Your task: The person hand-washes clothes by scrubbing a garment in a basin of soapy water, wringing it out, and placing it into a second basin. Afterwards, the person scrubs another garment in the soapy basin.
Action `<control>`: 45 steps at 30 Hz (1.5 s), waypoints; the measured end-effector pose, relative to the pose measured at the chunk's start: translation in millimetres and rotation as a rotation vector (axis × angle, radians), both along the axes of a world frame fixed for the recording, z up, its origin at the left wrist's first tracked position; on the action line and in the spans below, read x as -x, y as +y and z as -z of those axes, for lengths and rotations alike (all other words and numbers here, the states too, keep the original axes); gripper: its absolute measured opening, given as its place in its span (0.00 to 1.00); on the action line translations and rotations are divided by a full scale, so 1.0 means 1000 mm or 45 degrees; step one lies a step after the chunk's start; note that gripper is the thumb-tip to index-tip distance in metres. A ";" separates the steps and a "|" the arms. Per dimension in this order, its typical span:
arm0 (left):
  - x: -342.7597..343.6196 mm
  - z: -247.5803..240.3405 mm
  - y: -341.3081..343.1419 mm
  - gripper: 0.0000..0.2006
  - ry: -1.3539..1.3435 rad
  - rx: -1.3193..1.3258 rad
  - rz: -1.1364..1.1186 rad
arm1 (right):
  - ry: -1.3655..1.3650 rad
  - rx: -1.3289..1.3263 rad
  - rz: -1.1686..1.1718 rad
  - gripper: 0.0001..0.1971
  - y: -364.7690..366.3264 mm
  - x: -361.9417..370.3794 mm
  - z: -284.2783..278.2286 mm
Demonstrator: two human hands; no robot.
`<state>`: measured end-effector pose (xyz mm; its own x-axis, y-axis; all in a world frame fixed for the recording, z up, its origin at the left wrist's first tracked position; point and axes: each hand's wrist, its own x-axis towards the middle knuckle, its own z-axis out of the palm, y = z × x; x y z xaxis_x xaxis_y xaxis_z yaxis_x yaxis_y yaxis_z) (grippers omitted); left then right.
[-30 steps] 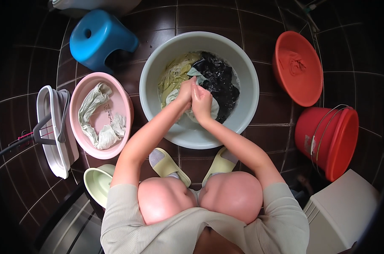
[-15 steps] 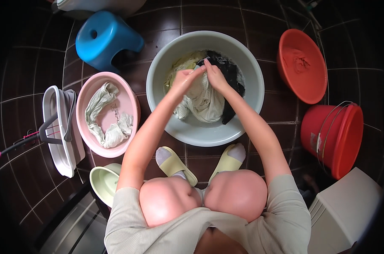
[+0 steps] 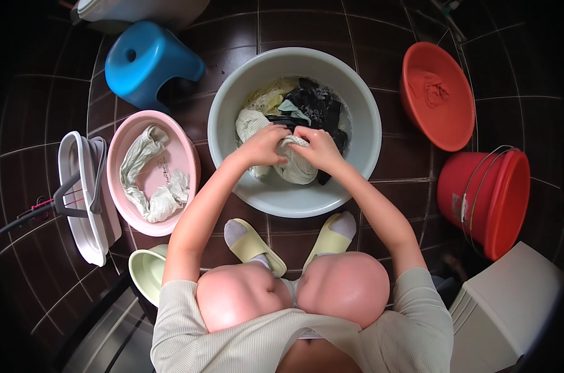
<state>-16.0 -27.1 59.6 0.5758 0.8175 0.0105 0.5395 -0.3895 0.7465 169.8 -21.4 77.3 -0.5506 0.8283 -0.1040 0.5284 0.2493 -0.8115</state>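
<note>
- White, textured cloth (image 3: 299, 171) lay bunched in the near half of a round grey basin (image 3: 350, 200), beneath the person's two hands.
- The left hand (image 3: 264, 146) was half open over it, its fingers bent and its thumb spread away from them; whether it gripped any fabric could not be told.
- The right hand (image 3: 318, 149) was partly curled, with a fold of the white cloth between its thumb and fingers.
- Its fingertips came near those of the left hand.
- A pale bulge of fabric (image 3: 251, 124) rose just left of the hands; whether it belonged to the same piece could not be told.
- Beyond them lay black cloth (image 3: 313, 99), wet and glossy, with yellow-green cloth (image 3: 266, 96) to its left and a small pale-green piece (image 3: 292, 110) between.
- Left of the basin, a pink tub (image 3: 193, 165) held a twisted whitish cloth (image 3: 131, 165), near a blue stool (image 3: 146, 59).
- To the right, a red basin (image 3: 440, 124) and a red bucket (image 3: 475, 196) stood on dark tiles (image 3: 394, 155).
</note>
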 end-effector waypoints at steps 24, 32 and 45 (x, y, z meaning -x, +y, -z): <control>0.028 -0.070 0.008 0.11 -0.189 -0.251 -0.322 | -0.226 -0.552 0.668 0.24 0.031 -0.050 0.010; 0.003 -0.079 0.009 0.13 0.089 -0.516 -0.289 | 0.748 0.623 0.047 0.15 0.001 -0.011 0.063; 0.029 -0.035 -0.009 0.14 0.181 -0.215 -0.342 | 1.630 0.911 0.694 0.06 0.036 -0.065 -0.017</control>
<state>-45.3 -35.9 94.2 0.3455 0.9337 0.0935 0.7334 -0.3309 0.5939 234.8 15.0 94.6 -0.2391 0.9347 -0.2630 -0.6855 -0.3543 -0.6361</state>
